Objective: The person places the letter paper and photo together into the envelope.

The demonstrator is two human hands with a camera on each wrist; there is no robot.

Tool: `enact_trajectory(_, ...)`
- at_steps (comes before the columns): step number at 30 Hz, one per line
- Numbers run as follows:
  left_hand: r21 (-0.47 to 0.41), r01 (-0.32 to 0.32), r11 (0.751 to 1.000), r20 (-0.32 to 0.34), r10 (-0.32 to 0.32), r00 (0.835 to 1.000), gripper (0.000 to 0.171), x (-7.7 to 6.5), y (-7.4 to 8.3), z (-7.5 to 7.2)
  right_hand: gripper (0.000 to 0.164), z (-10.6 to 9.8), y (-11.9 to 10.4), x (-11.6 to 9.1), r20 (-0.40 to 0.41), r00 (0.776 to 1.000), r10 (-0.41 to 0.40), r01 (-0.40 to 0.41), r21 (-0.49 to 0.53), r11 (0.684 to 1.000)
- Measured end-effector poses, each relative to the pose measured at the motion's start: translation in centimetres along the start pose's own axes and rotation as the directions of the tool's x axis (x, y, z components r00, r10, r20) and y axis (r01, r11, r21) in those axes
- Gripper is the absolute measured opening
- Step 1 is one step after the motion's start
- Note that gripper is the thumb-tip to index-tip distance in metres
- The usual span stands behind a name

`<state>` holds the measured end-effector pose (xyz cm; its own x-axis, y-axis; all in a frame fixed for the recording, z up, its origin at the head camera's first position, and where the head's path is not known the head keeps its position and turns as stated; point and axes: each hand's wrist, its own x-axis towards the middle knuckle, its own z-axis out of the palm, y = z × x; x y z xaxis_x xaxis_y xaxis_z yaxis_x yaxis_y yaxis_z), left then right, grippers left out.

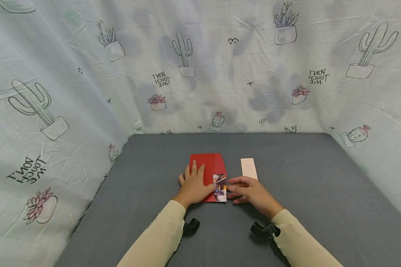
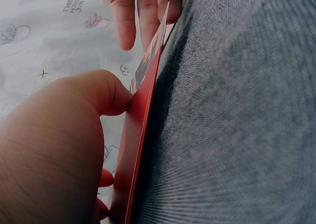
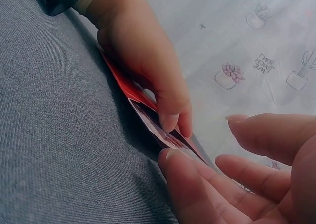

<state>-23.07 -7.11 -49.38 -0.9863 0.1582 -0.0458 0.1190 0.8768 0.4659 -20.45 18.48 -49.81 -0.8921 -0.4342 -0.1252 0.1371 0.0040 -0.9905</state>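
A red envelope (image 1: 208, 162) lies flat on the grey table with its flap extended to the right. Over its lower right part is a small printed picture card (image 1: 221, 189), colourful with a white lower edge. My left hand (image 1: 194, 188) rests spread on the envelope, thumb pressing at the card's left edge. On the other side, my right hand (image 1: 254, 193) has its fingertips right at the card's right edge. Its thumb (image 3: 269, 135) stands apart from the fingers in the right wrist view, with nothing pinched between them.
A pale pink paper slip (image 1: 248, 168) lies just beyond the right hand, partly hidden by it. Black wrist devices (image 1: 264, 230) hang under both sleeves. A cactus-print cloth (image 1: 207, 66) surrounds the grey table (image 1: 304, 178) at the back and sides.
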Motion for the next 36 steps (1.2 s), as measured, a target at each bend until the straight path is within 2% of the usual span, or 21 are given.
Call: enact_trajectory(36,-0.009,0.009,1.0,0.007,-0.008,1.0,0.097,0.11,0.17,-0.15,0.05,0.05,-0.03,0.3,0.065,0.998,-0.014,0.012,0.034,0.999)
